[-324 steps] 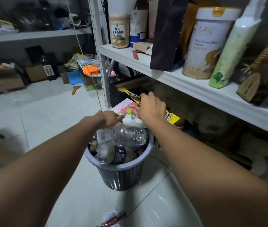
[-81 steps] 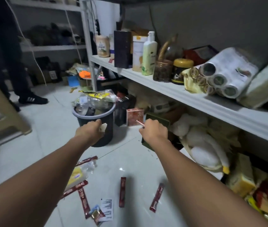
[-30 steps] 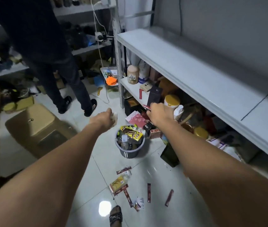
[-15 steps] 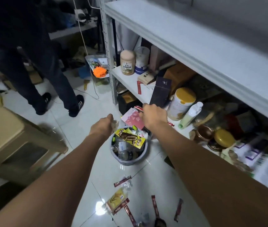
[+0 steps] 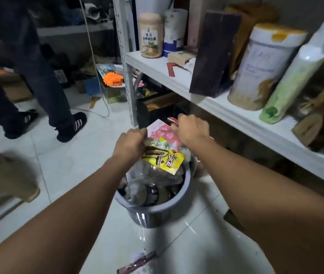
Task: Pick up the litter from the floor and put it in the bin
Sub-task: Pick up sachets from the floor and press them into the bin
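A grey ribbed bin stands on the white tiled floor, heaped with plastic bottles and a yellow snack wrapper. Both my hands reach over its far rim. My left hand is closed on a small pale scrap of litter just above the pile. My right hand pinches a thin red sachet above the bin's back edge, over a pink packet. One dark red sachet lies on the floor in front of the bin.
A white metal shelf runs along the right, carrying tins, a dark box and a green bottle. Another person's legs and black shoes stand at the left. A tan stool sits at left. A cable trails across the floor.
I have come down and closer to the bin. Both hands moved from above the bin down to its heaped top, still holding their litter.
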`<state>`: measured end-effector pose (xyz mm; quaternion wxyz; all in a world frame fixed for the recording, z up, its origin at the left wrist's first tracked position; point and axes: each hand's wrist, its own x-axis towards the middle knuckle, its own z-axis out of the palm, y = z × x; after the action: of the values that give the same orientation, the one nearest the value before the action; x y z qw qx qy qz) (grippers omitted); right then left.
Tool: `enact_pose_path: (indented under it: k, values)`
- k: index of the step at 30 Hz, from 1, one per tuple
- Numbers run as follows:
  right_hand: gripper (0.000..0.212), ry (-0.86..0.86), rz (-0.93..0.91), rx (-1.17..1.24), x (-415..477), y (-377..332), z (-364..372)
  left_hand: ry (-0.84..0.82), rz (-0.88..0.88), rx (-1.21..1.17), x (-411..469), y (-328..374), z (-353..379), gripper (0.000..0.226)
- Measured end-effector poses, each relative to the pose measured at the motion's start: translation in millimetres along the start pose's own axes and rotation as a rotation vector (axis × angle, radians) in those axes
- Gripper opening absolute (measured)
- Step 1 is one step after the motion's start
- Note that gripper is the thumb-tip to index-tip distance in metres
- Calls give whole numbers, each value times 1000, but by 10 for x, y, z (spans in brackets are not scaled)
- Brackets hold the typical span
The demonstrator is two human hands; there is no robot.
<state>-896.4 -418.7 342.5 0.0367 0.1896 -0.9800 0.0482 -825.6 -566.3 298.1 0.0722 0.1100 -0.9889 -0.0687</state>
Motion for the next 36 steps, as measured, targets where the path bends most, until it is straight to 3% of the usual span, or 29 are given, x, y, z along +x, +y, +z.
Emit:
enact_pose_path:
  k: [4, 13, 18, 28, 36]
  values:
    - [36, 102, 2, 47, 28, 73, 396, 38, 77, 20, 92, -14, 356, 19]
    - [36, 114, -9, 64, -126, 60, 531, -182, 52, -58, -33, -75, 310, 54]
    - [34, 131, -68, 78, -133, -68, 460, -123, 45, -32, -13, -119, 180, 48]
    - [40, -31, -311, 71, -178, -322, 512, 46, -32, 92, -159, -410, -113, 31]
    - [50, -130, -271, 57, -240, -311, 642, 19, -106, 107, -232, -463, -169, 37]
